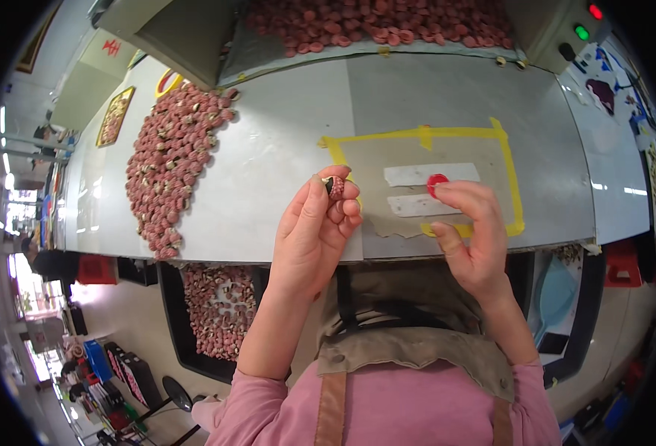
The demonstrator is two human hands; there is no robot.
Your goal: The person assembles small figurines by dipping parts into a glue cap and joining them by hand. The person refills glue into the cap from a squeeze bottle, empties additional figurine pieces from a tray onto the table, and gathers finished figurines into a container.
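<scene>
Pinched between the thumb and fingers of my left hand (312, 223) is a small round pinkish-red piece with a textured side and a dark and pale part (335, 186). My right hand (478, 238) is over the taped sheet, its thumb and index finger spread apart. Its fingertips are at a small red round disc (436, 183), which overlaps the upper of two white strips (410, 175). Whether they press on the disc or just hover over it is hard to tell. The lower white strip (410, 205) lies nearer to me on the same sheet.
Yellow tape (515, 186) frames the brownish sheet on the grey table (283, 126). Many similar pink pieces (168, 163) are piled at the left, beside a yellow tape roll (168, 82). Reddish round pieces (387, 33) fill the machine opening behind. An open drawer (220, 312) holds more pieces.
</scene>
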